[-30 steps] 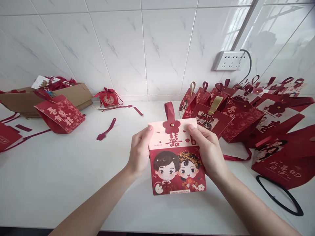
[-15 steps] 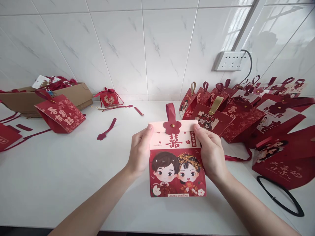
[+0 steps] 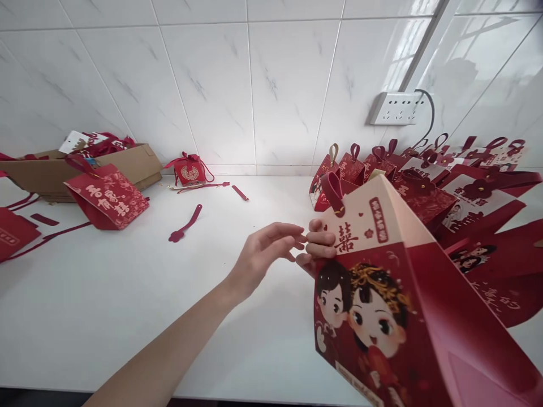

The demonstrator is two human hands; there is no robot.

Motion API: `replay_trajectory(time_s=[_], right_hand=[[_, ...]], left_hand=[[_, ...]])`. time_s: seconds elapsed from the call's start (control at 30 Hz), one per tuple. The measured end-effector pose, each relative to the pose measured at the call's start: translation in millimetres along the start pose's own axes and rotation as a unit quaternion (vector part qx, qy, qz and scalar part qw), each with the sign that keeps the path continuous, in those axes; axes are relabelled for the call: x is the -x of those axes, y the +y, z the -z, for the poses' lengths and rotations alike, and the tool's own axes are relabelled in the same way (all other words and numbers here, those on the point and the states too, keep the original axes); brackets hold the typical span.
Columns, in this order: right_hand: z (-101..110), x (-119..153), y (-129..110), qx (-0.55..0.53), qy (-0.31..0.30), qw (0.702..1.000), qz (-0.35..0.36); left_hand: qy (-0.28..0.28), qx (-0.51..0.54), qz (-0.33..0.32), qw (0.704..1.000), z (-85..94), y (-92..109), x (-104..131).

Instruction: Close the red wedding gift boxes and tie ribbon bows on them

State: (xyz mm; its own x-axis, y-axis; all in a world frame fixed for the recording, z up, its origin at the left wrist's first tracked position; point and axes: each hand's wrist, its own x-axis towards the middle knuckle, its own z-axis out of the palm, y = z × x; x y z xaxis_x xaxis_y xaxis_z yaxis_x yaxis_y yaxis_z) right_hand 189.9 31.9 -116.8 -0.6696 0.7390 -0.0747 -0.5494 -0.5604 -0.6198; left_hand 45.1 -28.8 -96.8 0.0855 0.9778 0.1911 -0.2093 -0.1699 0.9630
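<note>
A red and cream gift box (image 3: 377, 294) with two cartoon faces and a strap loop on top is tilted close to the camera, at the right of centre. My right hand (image 3: 318, 246) holds it from behind; its fingers wrap round the left edge, and the rest of the hand is hidden by the box. My left hand (image 3: 271, 249) is just left of those fingers, with its own fingers apart and nothing in them. Left of centre on the white table (image 3: 127, 316) lies a loose dark red flower strap (image 3: 185, 224).
Several finished red gift boxes (image 3: 424, 198) crowd the right side. A cardboard box (image 3: 46, 178) of red straps, a red box (image 3: 108, 198) and a small red pouch (image 3: 189, 170) stand at the left. A socket strip (image 3: 394, 109) is on the tiled wall.
My left hand has let go of the gift box. My right hand has turned it and brought it to the right, nearer the camera, so its side panel now shows.
</note>
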Motion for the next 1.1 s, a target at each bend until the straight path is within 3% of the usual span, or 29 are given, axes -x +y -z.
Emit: replay_trajectory(time_s=[0.17, 0.3, 0.4, 0.53, 0.67, 0.73, 0.9, 1.1], right_hand=[[-1, -5, 5, 0.070, -0.024, 0.997, 0.010], [-16, 12, 1, 0.119, -0.011, 0.992, 0.049], [-18, 18, -1, 0.186, 0.056, 0.975, 0.105], [-18, 20, -2, 0.332, 0.106, 0.909, 0.230], [-24, 25, -1, 0.452, 0.082, 0.821, 0.340], [-27, 27, 0, 0.475, 0.061, 0.798, 0.366], [-29, 30, 0, 0.474, 0.026, 0.802, 0.362], [-26, 32, -6, 0.454, -0.018, 0.821, 0.347]], left_hand=[[-0.062, 0.032, 0.049, 0.996, -12.1, -6, 3], [0.012, 0.068, -0.008, 0.998, -9.5, -3, 4], [0.066, 0.099, -0.045, 0.992, 0.3, 6, 3], [0.073, -0.021, -0.104, 0.992, 12.5, 20, 1], [0.099, -0.156, -0.157, 0.970, 11.4, 25, 3], [0.122, -0.180, -0.165, 0.962, 8.1, 25, 4], [0.129, -0.199, -0.191, 0.953, 5.1, 30, 9], [0.081, -0.128, -0.132, 0.980, 8.5, 36, 12]])
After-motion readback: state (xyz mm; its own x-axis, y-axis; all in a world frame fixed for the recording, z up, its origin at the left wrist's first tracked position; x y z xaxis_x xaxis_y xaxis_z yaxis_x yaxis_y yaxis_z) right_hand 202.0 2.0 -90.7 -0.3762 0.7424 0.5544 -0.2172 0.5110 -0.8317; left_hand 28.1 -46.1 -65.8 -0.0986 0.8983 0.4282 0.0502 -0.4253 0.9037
